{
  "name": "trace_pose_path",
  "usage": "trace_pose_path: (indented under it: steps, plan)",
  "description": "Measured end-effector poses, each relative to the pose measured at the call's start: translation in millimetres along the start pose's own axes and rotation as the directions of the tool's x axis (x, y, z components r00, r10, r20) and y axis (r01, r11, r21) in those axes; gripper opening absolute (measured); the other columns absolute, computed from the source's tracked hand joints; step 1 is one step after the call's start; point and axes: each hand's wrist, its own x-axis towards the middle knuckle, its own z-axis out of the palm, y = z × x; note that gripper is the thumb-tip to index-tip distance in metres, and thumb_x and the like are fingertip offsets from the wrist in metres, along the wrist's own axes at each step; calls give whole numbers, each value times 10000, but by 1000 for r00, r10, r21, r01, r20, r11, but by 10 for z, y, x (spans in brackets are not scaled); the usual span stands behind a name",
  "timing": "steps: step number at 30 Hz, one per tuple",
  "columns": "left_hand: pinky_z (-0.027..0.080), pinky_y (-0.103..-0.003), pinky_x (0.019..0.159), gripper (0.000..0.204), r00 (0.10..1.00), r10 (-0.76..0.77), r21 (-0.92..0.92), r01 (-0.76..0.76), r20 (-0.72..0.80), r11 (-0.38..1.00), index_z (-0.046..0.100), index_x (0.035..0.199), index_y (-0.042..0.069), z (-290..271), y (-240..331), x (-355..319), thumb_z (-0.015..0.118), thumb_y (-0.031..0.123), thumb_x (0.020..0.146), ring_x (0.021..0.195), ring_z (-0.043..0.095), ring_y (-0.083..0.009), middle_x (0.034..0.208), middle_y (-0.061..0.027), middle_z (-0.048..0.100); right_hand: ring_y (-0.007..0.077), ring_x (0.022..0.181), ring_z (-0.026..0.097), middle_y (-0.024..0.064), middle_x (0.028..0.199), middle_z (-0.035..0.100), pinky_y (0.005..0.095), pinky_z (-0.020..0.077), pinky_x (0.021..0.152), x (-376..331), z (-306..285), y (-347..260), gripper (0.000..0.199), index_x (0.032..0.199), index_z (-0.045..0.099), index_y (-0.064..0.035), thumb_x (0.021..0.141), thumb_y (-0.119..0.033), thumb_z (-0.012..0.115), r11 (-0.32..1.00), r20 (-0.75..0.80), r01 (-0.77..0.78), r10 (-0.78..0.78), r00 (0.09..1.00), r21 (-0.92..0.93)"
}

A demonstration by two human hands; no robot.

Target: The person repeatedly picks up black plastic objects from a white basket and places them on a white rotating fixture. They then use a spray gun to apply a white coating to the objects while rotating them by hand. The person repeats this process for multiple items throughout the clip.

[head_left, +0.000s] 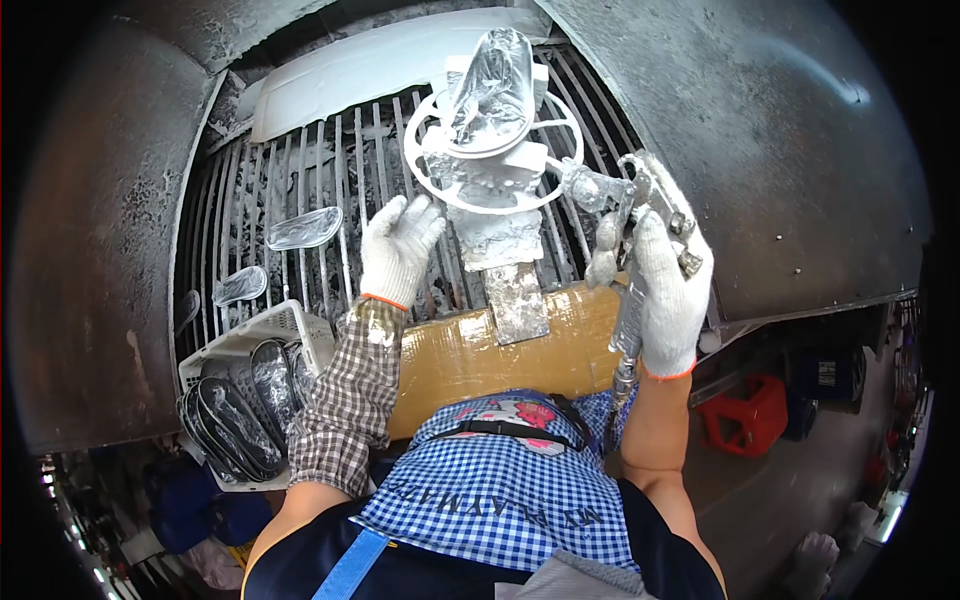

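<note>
A silver-coated spray gun [598, 188] is gripped in my right hand [670, 290], which wears a white knit glove. Its nozzle points left at a round white wheel-shaped turntable [423, 178]. On the turntable's block stands an oval piece wrapped in shiny clear film [497, 95], tilted up toward me. My left hand [398, 250], also gloved, has its fingers stretched out at the turntable's near-left rim. Nothing is held in it; whether the fingertips touch the rim I cannot tell. A metal fitting and hose run down from the gun's handle.
Similar film-wrapped ovals [305, 229] lie on the slatted metal grate [350, 180]. A white plastic basket [312, 325] at my left holds several more. Brown-taped cardboard [450, 360] covers the front edge. Metal booth walls [770, 170] rise on both sides; a red stool [745, 412] stands lower right.
</note>
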Motion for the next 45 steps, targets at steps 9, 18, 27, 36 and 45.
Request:
trace_pose_path:
  steps: [9,18,27,36,45]
  plan:
    - [614,-563,958,227,995,-93,-1,93,-38,996,637,1148,7,-80,-191,-114,660,174,996,1082,718,-422,1215,-270,702,82,886,677,67,1121,736,244,570,753,274,42,189,493,1560,514,40,1089,-69,604,998,-2,55,-55,998,-28]
    - [599,-553,1002,281,985,-173,1,173,21,985,634,1239,15,162,-400,-291,625,185,1015,1130,709,-419,1262,-261,697,90,717,624,73,977,698,258,538,634,393,185,83,517,1584,469,22,1097,-87,603,997,-4,33,-32,999,75]
    - [614,-527,989,306,984,-173,17,172,32,985,637,1260,16,324,-451,-351,637,220,1032,1127,717,-390,1264,-237,696,85,708,610,63,950,684,241,537,633,426,84,27,537,1592,461,20,1099,-115,625,982,-154,177,-185,971,-65]
    - [563,-555,1094,494,980,-93,6,93,179,996,543,1408,-72,404,-368,-295,621,201,1004,1213,676,-405,1354,-273,648,71,767,591,76,1000,676,217,515,640,224,200,-41,517,1589,447,29,1104,-76,593,991,-82,117,-122,989,-58]
    - [533,-568,1141,438,980,-96,21,93,176,995,553,1362,-73,370,-283,-278,617,168,1002,1253,651,-431,1381,-308,624,145,933,713,121,1133,737,305,585,858,144,185,70,546,1582,449,72,1085,-89,606,994,38,103,-101,994,-30]
